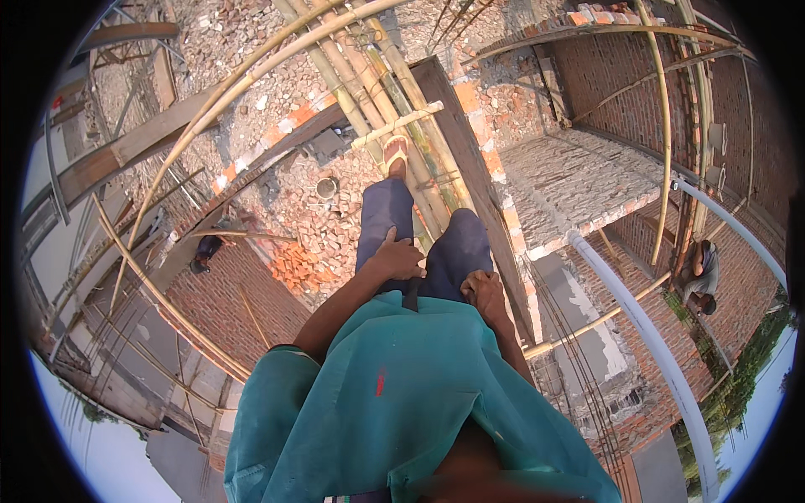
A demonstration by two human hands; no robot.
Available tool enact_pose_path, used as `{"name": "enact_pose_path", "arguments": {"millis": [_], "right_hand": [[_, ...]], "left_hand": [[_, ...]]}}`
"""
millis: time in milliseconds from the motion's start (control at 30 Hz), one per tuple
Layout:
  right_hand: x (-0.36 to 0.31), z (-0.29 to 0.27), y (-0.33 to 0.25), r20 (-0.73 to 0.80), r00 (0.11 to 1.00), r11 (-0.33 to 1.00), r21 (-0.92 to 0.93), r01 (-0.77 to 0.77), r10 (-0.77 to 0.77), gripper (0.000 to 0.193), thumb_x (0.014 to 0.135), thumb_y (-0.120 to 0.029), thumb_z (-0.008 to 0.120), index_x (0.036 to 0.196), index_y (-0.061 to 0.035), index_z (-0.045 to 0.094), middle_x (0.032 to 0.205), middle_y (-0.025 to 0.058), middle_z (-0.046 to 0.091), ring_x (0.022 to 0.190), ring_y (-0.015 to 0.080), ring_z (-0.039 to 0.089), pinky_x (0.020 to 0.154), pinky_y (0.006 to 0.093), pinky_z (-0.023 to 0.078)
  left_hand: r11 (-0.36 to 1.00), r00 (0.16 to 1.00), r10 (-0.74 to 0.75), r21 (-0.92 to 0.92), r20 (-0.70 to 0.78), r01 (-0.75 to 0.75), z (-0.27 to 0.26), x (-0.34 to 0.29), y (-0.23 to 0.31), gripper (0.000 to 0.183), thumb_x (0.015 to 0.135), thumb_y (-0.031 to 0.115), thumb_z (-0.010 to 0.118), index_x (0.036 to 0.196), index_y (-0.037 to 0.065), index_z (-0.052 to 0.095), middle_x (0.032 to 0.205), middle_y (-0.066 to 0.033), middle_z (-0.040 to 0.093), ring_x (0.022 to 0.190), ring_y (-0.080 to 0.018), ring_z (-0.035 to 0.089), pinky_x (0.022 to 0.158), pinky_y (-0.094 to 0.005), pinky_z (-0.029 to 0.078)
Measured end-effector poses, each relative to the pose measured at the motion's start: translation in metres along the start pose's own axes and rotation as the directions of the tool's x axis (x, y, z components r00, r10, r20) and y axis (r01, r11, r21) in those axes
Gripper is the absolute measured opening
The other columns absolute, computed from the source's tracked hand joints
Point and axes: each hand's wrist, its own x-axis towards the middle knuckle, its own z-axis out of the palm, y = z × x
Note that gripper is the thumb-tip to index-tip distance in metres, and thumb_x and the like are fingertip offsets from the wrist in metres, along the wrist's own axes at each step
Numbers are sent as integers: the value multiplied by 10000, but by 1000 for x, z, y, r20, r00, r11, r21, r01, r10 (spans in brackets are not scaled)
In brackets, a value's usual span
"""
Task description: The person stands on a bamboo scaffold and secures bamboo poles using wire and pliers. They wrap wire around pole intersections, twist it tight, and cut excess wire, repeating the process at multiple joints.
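Resting our left hand (396, 258) and right hand (482, 289) apart and empty on our thighs, we faced the bamboo poles (394, 109), whose long axis ran straight ahead underfoot, nearer our left.

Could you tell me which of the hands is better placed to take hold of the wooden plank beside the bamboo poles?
Probably the right hand: it rests on the right thigh, nearest the wooden plank. The left hand lies on the left thigh, farther away.
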Motion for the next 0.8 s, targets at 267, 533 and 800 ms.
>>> {"name": "enact_pose_path", "arguments": {"millis": [267, 533, 800], "right_hand": [[13, -53, -79, -19, 794, 764, 288, -578, 608, 489, 924, -351, 768, 1195, -44, 500, 1023, 258, 660, 977, 455, 655, 838, 507, 517], [68, -91, -47, 393, 892, 927, 198, -319, 223, 465, 936, -392, 750, 1085, -19, 517, 899, 244, 672, 839, 435, 675, 719, 507, 505], [275, 43, 176, -42, 676, 556, 607, -568, 735, 392, 1049, -357, 587, 1174, 14, 610, 871, 113, 678, 711, 198, 650, 669, 348, 532]], "left_hand": [[987, 932, 40, -158, 359, 19, -23, 13, 22, 508, 1038, 527, 442, 1125, 130, 745, 1124, -155, 749, 1088, -370, 705, 916, -533, 549], [688, 993, -77, -716, 87, 116, -37, -24, 26, 302, 1024, 379, 560, 974, 94, 644, 860, -155, 701, 857, -385, 694, 785, -509, 539], [578, 517, -756, -780, -402, 239, -24, 6, -8, 294, 927, 218, 738, 1160, 59, 655, 1269, -156, 636, 1229, -376, 574, 1024, -508, 463]]}}
